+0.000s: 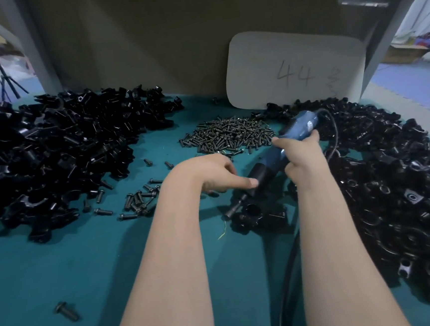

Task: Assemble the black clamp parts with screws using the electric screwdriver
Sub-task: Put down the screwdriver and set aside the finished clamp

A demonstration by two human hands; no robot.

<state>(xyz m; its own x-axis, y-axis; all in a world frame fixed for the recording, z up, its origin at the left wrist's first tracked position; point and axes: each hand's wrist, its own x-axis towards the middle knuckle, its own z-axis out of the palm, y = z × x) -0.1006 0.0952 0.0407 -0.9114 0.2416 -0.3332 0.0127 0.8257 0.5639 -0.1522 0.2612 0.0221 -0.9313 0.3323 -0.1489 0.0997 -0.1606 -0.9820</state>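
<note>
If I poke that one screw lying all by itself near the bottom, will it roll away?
Probably a little. The lone screw has a round shank, so it could roll, but its wider head would likely swing it in a curve. The teal mat looks soft, which should slow it.

We've 1 head cam, wide-angle, looking fwd & down, close over the teal felt-covered table (62, 267) w/ both forearms entering from below.

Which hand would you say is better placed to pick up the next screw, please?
Left. The left hand is free beside the scattered black screws; the right hand grips the blue electric screwdriver.
</note>
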